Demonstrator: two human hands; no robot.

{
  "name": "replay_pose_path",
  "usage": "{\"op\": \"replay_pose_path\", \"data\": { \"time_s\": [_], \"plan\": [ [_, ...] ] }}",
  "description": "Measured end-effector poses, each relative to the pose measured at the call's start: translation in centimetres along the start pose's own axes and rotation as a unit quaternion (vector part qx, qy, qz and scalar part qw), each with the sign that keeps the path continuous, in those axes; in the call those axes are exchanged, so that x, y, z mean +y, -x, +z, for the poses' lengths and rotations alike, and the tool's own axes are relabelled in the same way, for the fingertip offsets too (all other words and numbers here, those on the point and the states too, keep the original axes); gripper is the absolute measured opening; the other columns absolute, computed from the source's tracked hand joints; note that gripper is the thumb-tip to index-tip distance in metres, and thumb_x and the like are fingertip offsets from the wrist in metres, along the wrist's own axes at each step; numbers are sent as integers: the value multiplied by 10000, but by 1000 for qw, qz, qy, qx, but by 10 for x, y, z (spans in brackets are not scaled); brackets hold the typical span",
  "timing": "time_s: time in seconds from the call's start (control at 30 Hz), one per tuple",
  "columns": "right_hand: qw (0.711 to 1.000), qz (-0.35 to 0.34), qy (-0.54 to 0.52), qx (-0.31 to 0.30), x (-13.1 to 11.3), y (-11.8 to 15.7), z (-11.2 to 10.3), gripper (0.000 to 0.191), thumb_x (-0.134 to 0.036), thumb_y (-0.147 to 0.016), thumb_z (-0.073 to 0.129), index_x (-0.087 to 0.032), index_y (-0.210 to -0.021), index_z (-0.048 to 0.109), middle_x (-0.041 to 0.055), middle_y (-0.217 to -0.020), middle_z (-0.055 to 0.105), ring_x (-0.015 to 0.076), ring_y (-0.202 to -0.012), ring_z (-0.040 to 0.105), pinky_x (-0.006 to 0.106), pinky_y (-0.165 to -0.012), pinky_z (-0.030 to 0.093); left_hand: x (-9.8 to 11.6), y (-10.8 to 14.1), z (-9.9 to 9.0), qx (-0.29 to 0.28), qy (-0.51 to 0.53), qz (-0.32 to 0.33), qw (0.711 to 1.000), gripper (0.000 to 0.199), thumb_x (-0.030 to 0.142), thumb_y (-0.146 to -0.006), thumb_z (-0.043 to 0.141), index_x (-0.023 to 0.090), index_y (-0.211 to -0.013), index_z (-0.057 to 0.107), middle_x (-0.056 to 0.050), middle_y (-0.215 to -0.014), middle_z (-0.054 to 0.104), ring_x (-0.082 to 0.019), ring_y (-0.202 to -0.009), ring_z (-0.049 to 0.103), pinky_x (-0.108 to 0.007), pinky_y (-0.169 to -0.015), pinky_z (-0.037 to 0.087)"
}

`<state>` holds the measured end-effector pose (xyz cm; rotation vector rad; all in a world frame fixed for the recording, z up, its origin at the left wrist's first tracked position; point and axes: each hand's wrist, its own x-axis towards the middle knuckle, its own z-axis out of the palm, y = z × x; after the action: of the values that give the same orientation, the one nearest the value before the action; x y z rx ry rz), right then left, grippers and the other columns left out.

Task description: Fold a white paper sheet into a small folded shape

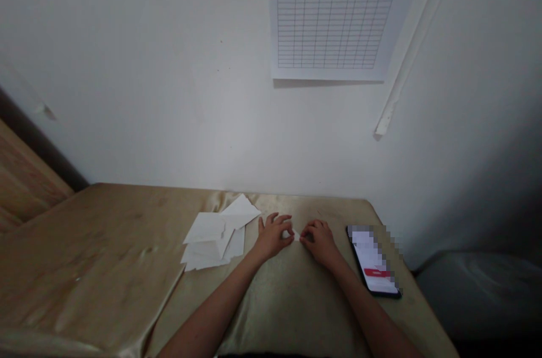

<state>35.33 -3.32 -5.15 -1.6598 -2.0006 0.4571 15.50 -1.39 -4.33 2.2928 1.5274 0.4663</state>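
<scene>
Between my two hands is a small folded piece of white paper (297, 235), with a pointed top edge. My left hand (274, 235) pinches its left side between thumb and forefinger, the other fingers raised and spread. On the right side, my right hand (318, 239) grips the paper with the thumb and fingertips, the remaining fingers curled. Fingertips cover much of the piece, so its full shape is hidden. Left of my left hand lies a loose pile of white paper sheets (207, 228), overlapping at different angles.
A phone (372, 262) with a lit, partly blurred screen lies right of my right arm. Shiny gold-beige cloth (114, 245) covers the table, which meets a white wall (169, 92). A printed table sheet (334, 25) hangs there beside a white cable cover (406, 75).
</scene>
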Motion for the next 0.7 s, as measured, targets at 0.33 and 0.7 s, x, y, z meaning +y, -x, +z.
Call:
{"op": "replay_pose_path", "data": {
  "time_s": [0.33, 0.7],
  "plan": [
    [999, -13, -17, -27, 9, -1, -4, 186, -154, -827, 627, -257, -909, 758, 50, -1122, 660, 220, -1173, 515, 329, -1009, 373, -13, -1, -4, -23, -10, 7, 1000, 180, 320, -875, 668, 385, -1039, 703, 71, -1535, 459, -367, -1463, 255, -751, -1121, 87],
    [1000, -22, 11, 8, 0, 4, -4, 155, -262, -899, 580, -232, -894, 732, 72, -1090, 647, 231, -1118, 527, 342, -1002, 379, -19, 4, -2, 9, -13, 6, 1000, 182, 413, -867, 687, 390, -1043, 730, 49, -1504, 501, -372, -1443, 281, -697, -1153, 90]
  ]
}}
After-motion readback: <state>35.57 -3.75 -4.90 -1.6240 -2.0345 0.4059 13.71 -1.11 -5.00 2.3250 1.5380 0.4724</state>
